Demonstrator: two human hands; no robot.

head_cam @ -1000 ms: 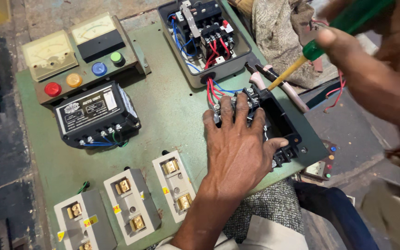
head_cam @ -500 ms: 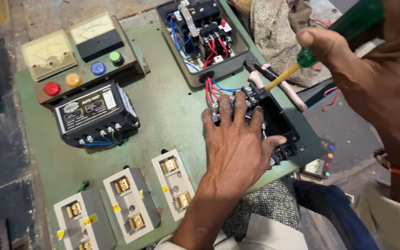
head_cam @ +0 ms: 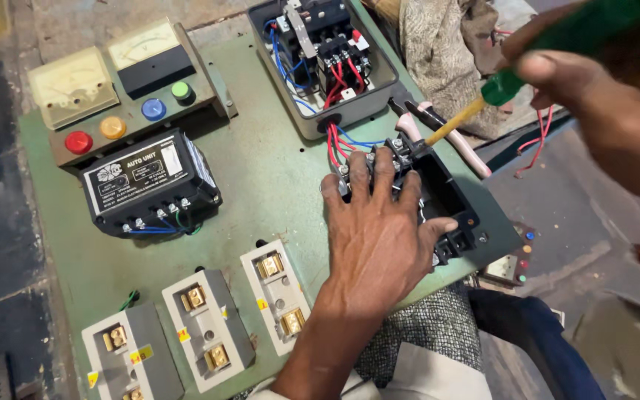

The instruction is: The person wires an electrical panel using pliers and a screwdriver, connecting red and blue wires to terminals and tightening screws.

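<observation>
My left hand (head_cam: 379,237) lies flat, fingers spread, on a black terminal block (head_cam: 438,196) at the right edge of a green panel board (head_cam: 261,178). Red and blue wires (head_cam: 338,141) run into the block's top. My right hand (head_cam: 594,96) grips a screwdriver (head_cam: 498,92) with a green handle and yellow shaft. Its tip touches the block's upper terminals just beyond my left fingertips.
On the board: a grey open box with a contactor (head_cam: 324,59), a black unit (head_cam: 150,181), two meters with coloured buttons (head_cam: 112,96), and three white fuse holders (head_cam: 201,326). Pink-handled pliers (head_cam: 453,141) lie right of the block. Cloth (head_cam: 446,52) is heaped behind.
My right hand has shifted slightly with the screwdriver, keeping the tip at the block's top terminals. My left hand stays pressed on the block.
</observation>
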